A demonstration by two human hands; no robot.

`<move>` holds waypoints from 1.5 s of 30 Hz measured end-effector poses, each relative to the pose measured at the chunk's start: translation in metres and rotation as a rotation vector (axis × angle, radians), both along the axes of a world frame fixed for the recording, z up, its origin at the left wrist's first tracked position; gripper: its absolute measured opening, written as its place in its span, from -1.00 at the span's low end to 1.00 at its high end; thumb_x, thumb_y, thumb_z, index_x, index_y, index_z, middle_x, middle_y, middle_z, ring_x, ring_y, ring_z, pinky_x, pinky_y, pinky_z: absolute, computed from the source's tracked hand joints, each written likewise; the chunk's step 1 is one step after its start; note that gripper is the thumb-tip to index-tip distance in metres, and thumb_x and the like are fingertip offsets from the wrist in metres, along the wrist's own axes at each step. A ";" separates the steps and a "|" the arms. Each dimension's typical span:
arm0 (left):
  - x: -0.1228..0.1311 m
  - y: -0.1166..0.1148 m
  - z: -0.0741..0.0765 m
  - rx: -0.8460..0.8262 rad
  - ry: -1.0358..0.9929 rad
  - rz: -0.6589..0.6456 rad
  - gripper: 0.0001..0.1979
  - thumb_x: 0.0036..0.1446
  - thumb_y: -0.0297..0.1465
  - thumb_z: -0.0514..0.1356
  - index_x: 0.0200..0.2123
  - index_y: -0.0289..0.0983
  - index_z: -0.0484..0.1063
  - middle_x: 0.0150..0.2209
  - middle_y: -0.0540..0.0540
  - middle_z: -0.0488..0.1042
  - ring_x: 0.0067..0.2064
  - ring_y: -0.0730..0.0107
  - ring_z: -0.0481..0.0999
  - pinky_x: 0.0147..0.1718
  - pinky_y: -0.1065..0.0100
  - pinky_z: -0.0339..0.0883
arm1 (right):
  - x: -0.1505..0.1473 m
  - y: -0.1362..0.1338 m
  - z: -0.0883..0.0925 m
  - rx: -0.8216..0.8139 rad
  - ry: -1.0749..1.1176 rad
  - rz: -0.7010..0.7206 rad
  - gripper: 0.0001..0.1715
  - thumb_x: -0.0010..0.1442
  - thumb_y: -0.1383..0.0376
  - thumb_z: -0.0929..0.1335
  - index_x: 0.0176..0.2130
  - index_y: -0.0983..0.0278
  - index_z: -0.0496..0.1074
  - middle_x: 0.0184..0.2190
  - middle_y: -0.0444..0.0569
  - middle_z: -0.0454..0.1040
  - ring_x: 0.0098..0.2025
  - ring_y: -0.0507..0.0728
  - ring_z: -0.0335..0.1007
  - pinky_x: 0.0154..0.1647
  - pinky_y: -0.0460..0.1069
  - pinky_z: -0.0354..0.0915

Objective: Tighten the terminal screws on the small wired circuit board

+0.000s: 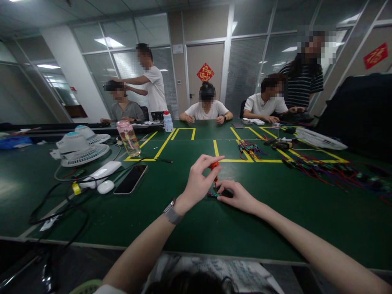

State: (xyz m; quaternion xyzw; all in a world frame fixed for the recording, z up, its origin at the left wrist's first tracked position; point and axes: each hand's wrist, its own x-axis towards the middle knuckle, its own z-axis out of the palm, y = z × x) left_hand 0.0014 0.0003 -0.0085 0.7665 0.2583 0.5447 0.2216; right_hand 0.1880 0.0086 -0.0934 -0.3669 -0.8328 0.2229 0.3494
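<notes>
My left hand [200, 174] grips the orange handle of a screwdriver [215, 166], held close to upright, with its index finger stretched over the top. Its shaft points down at a small green circuit board [214, 195] on the table; whether the tip touches cannot be seen. My right hand [234, 195] pinches the board's right end between thumb and fingers. Part of the board is hidden behind those fingers. A watch [173, 211] is on my left wrist.
On the left of the green table lie a phone [130, 179], a white earbud case [105, 187], black cables, white fans [82, 149] and a bottle [130, 139]. Boards with red and blue wires [251, 150] lie to the right. Several people are across the table.
</notes>
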 end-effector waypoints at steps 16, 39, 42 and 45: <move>-0.002 0.001 0.001 -0.041 -0.001 -0.089 -0.65 0.32 -0.43 0.02 0.13 -0.19 0.37 0.00 -0.15 0.45 0.01 0.34 0.46 0.00 0.30 0.34 | 0.000 -0.001 0.001 0.000 0.007 -0.005 -0.93 0.07 0.35 0.44 -0.39 0.27 0.45 -0.14 0.05 0.54 -0.07 0.21 0.47 0.04 0.15 0.29; 0.000 0.000 0.001 -0.070 -0.042 -0.095 -0.70 0.27 -0.42 0.11 0.05 -0.22 0.44 -0.13 -0.12 0.49 -0.11 0.37 0.49 -0.11 0.36 0.37 | 0.000 -0.001 0.000 0.000 0.006 -0.012 -0.92 0.08 0.33 0.44 -0.40 0.26 0.45 -0.14 0.03 0.54 -0.06 0.21 0.47 0.05 0.15 0.28; 0.000 -0.001 0.002 -0.019 -0.026 0.006 -0.78 0.20 -0.41 0.21 -0.08 -0.21 0.53 -0.22 -0.07 0.44 -0.20 0.41 0.46 -0.18 0.39 0.36 | -0.001 -0.001 0.000 0.000 0.007 -0.008 -0.92 0.09 0.33 0.45 -0.40 0.26 0.45 -0.15 0.04 0.54 -0.07 0.21 0.47 0.04 0.14 0.28; -0.002 -0.001 0.002 -0.038 -0.005 -0.014 -0.72 0.29 -0.40 0.08 0.01 -0.18 0.48 -0.11 -0.11 0.44 -0.09 0.38 0.46 -0.06 0.35 0.34 | -0.001 -0.001 0.000 -0.005 0.011 -0.003 -0.93 0.09 0.34 0.44 -0.39 0.26 0.45 -0.15 0.04 0.54 -0.07 0.21 0.46 0.05 0.14 0.28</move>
